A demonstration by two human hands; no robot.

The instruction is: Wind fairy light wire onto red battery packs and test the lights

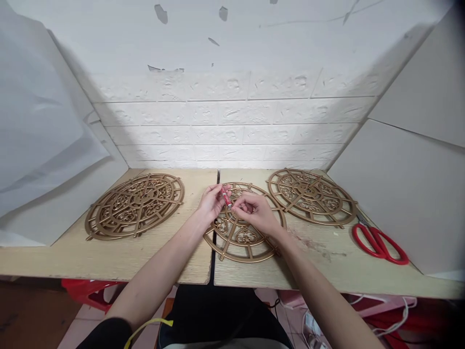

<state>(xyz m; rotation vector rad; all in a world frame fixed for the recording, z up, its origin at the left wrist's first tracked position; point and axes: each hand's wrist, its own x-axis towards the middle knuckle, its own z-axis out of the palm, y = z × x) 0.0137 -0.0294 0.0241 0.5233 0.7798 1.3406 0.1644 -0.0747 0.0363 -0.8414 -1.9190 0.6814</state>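
Over the middle gold openwork disc (250, 251), my left hand (213, 202) holds a small red cylinder (225, 197) with a silvery end, tilted down to the right. My right hand (254, 209) is close beside that lower end, its thumb and fingers pinched together. What sits between those fingertips is too small to make out; a thin wire-like line shows just below them. The disc lies flat on the table, spanning the dark gap between two tabletops, and my wrists are above it.
Stacked gold discs (135, 203) lie at the left, more gold discs (311, 196) at the back right. Red-handled scissors (379, 244) rest near the right panel. A white brick-pattern wall (232, 116) stands behind the wooden table (174, 252). Red stools show below.
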